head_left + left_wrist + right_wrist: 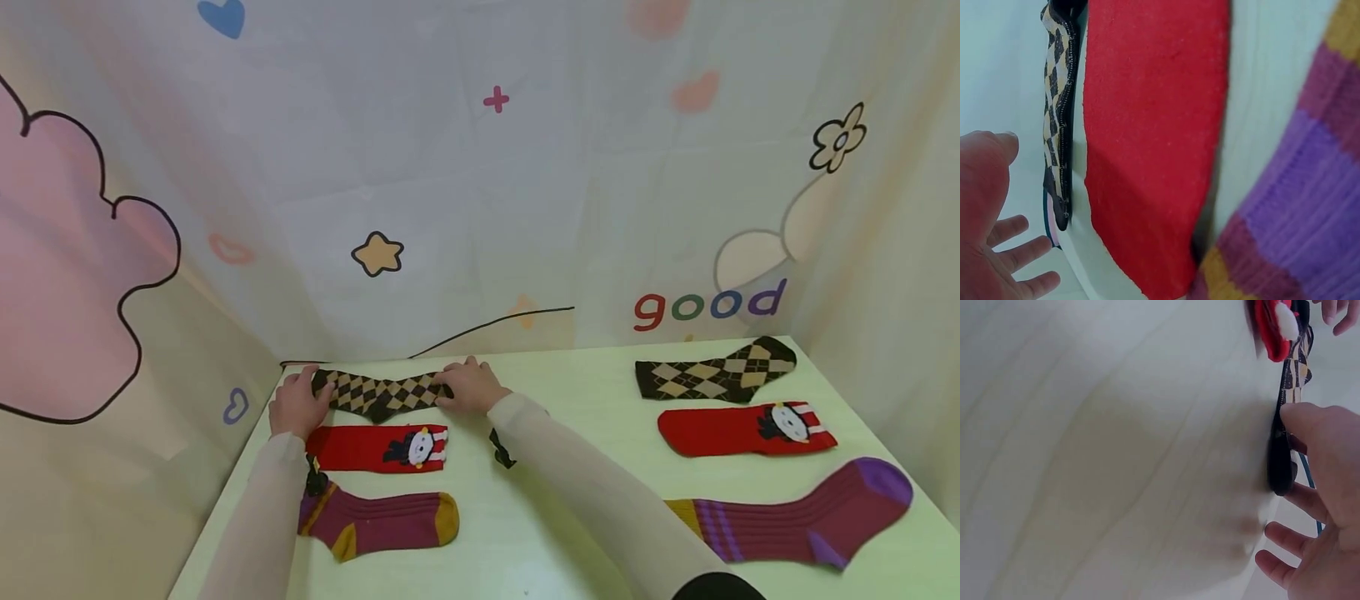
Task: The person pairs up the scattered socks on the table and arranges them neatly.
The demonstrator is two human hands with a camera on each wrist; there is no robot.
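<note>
A dark argyle sock (384, 394) lies along the far left of the table. At its right end is my right hand (472, 387); in the right wrist view the thumb and index finger pinch the sock's black end (1280, 464), other fingers spread. My left hand (298, 404) is at the sock's left end. In the left wrist view its fingers (1025, 253) are extended and apart, beside the sock's edge. Just nearer lies a red sock (352, 448) with a cartoon face. Nearest on this side is a maroon sock (397, 521) with mustard toe and heel, partly behind the left wrist.
On the right side of the table (555, 517) lie another argyle sock (712, 373), another red sock (720, 432) and a maroon sock (780, 521) with purple toe and heel, its cuff overlapped by my right sleeve. A printed curtain (450, 183) hangs behind the table.
</note>
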